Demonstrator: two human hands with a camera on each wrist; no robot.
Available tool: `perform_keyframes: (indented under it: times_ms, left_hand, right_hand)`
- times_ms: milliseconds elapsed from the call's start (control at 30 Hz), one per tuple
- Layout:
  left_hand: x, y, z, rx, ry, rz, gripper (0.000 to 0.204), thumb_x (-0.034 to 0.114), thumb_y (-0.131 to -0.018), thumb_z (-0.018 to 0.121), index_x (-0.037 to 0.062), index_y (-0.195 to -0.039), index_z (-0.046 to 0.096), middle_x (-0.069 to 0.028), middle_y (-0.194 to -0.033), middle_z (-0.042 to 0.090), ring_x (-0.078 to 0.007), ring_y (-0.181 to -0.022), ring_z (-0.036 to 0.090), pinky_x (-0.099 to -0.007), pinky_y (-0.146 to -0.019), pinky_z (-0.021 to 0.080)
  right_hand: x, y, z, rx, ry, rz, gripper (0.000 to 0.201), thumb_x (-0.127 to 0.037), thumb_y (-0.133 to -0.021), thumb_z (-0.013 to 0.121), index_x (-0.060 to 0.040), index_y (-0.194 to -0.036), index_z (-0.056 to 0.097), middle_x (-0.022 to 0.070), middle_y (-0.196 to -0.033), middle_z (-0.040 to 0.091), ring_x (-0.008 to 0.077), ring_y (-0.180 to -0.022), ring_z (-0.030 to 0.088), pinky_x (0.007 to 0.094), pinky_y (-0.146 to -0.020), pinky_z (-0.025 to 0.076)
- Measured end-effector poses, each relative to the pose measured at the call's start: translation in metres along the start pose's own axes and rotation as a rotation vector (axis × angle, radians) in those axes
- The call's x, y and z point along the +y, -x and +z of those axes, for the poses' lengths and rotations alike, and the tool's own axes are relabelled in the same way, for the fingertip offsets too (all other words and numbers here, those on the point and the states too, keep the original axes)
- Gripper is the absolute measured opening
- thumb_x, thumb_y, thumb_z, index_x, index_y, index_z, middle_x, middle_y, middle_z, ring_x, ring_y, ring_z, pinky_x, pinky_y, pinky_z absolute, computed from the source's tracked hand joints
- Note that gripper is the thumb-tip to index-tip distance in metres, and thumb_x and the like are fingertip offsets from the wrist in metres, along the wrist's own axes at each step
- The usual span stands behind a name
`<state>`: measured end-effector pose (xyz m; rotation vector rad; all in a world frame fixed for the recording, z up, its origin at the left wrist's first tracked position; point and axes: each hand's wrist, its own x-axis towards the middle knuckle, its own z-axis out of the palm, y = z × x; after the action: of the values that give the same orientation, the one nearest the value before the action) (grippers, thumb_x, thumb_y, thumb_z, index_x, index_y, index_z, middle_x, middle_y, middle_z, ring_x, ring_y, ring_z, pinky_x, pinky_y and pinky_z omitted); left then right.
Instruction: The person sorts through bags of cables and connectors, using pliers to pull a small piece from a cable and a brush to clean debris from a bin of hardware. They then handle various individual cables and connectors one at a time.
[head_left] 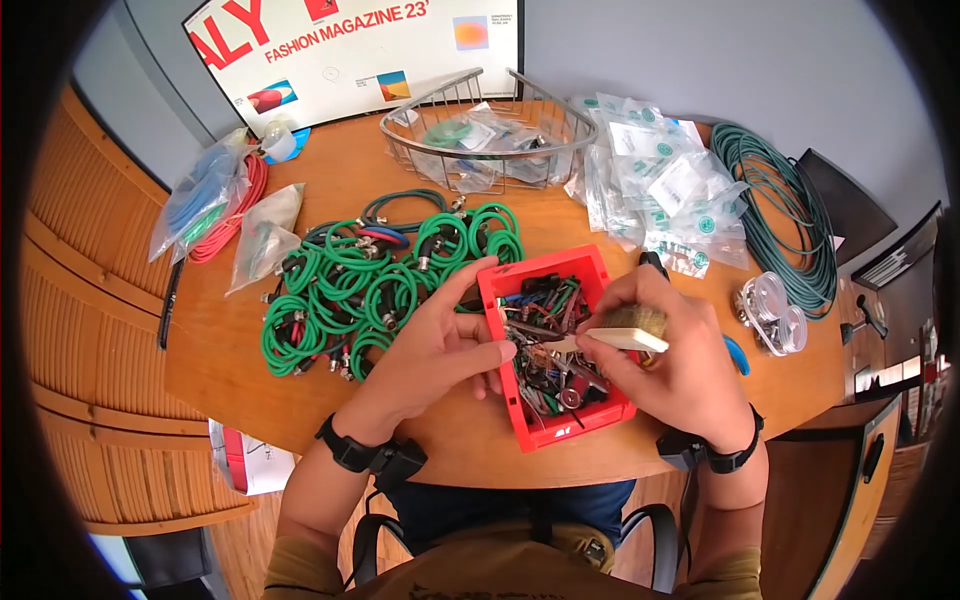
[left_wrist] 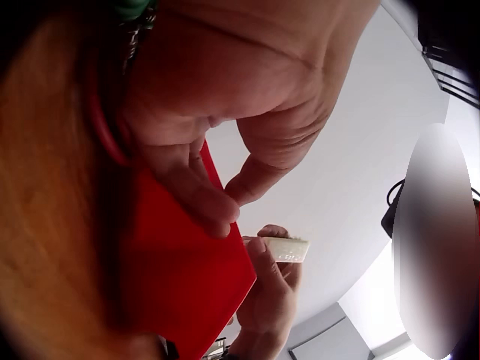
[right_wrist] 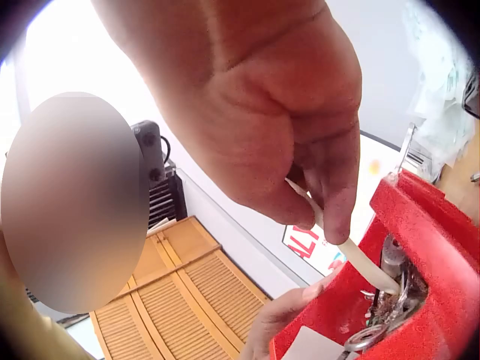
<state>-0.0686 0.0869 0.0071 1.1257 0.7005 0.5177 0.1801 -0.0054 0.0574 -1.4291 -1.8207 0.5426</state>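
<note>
A red bin (head_left: 530,435) full of small metal parts, wire bits and clips stands near the table's front edge. My left hand (head_left: 425,350) grips its left wall, thumb over the rim and fingers outside; the left wrist view shows thumb and fingertips of that hand (left_wrist: 240,97) at the red wall (left_wrist: 187,262). Above the bin's right side, my right hand (head_left: 665,345) pinches a cream-coloured tool (head_left: 625,339) with a brownish, bristly part. In the right wrist view, the tool's narrow end (right_wrist: 367,266) reaches down among the parts, below the right hand (right_wrist: 262,127).
Coiled green cables (head_left: 400,290) lie left of the bin. Behind are a wire basket (head_left: 487,154) with bagged items and a monitor (head_left: 350,50). To the right are clear plastic bags (head_left: 660,180), a dark green cable coil (head_left: 790,220) and small clear tubs (head_left: 770,315).
</note>
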Motion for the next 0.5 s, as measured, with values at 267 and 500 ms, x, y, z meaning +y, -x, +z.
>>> perform_keyframes:
  times_ms: [267,500]
  left_hand:
    - [-0.001,-0.001,-0.003,-0.016,0.048,-0.034,0.089,0.003,-0.095,0.075,0.0107,-0.167,0.023,-0.0128,-0.109,0.075,-0.0143,-0.075,0.072,-0.0258,-0.060,0.056]
    - [-0.001,-0.001,-0.003,-0.024,0.058,-0.025,0.090,0.004,-0.096,0.074,0.0108,-0.168,0.021,-0.0125,-0.110,0.076,-0.0142,-0.075,0.072,-0.0262,-0.060,0.056]
  right_hand:
    - [0.020,0.006,-0.002,0.192,-0.200,0.072,0.030,0.001,-0.085,0.084,0.0019,-0.106,0.063,0.0099,-0.096,0.073,0.0202,-0.087,0.077,0.0295,-0.076,0.059]
    - [0.013,0.011,-0.012,0.432,-0.457,0.065,0.031,0.008,-0.081,0.084,0.0026,-0.105,0.064,0.0131,-0.094,0.075,0.0179,-0.090,0.077,0.0302,-0.077,0.061]
